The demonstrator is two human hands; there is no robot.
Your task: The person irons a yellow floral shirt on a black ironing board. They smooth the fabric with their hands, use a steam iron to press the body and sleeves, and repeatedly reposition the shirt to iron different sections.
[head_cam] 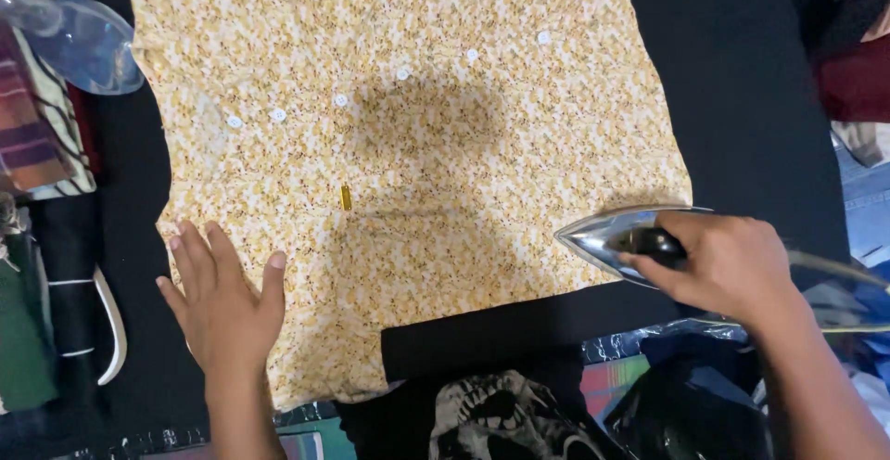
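Fabric, a yellow floral shirt (417, 172), lies spread on the black surface (742, 98). Left hand (222, 302), open, presses its lower-left edge flat. Right hand (732, 261), closed on the iron (616, 237), sits at the right edge. Advisable: keep cloth taut, glide evenly, skirt buttons. Clear spray bottle (79, 38): contents indiscernible.

Shirt (417, 145): yellow-and-white small floral print, brown specks; white buttons (341, 100) in diagonal row; small gold tag (346, 197) at centre. Ironing surface (742, 80): plain black. Iron (621, 237), 3 o'clock: silver body, black handle. Spray bottle (79, 38), 10 o'clock: clear bluish. Garment (505, 418), 6 o'clock: black with white skull print. Cloth (32, 126), 9 o'clock: striped maroon, purple, cream.
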